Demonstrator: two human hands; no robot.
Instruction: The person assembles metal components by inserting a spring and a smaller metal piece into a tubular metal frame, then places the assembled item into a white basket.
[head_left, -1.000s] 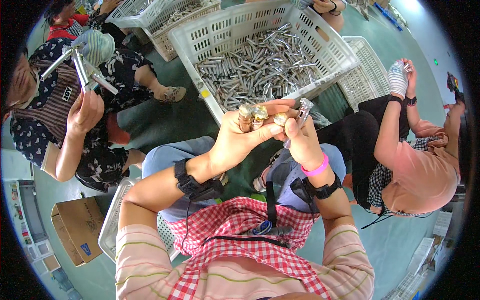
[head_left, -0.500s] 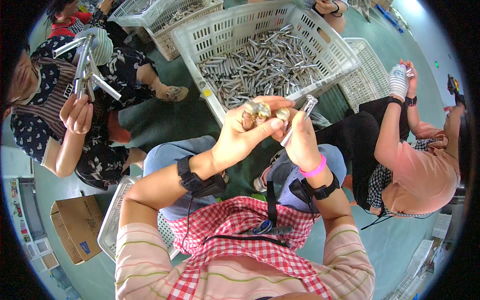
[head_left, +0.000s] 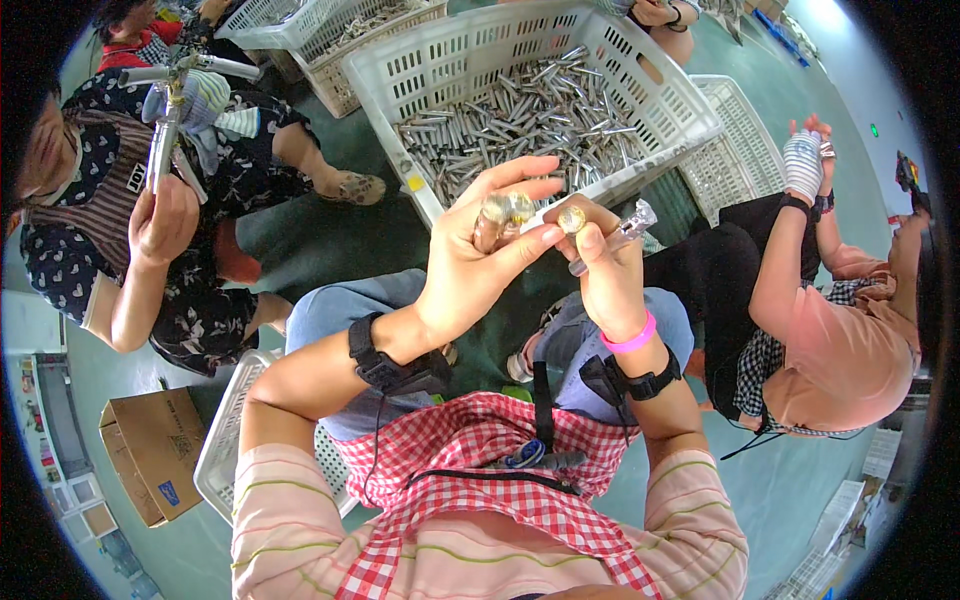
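Note:
Over my knees, in front of a white crate, my two hands meet at the thumbs. In my left hand are a few short metal pieces with gold-coloured round ends, held at the base of the fingers, the other fingers stretched away. Between the hands shows one more gold round end; which hand bears its weight I cannot tell. A shiny silver tube lies slantwise in my right hand, its notched end sticking out past the thumb. Fingers partly hide the pieces.
The white slotted crate holds many silver tubes. At left a co-worker's hand holds up joined tubes. Another person sits at right beside a white basket. A cardboard box stands lower left.
My left fingers have stretched out, away from the thumb. The silver tube in my right hand has tilted and shifted slightly right. The left co-worker's joined tubes have turned and moved.

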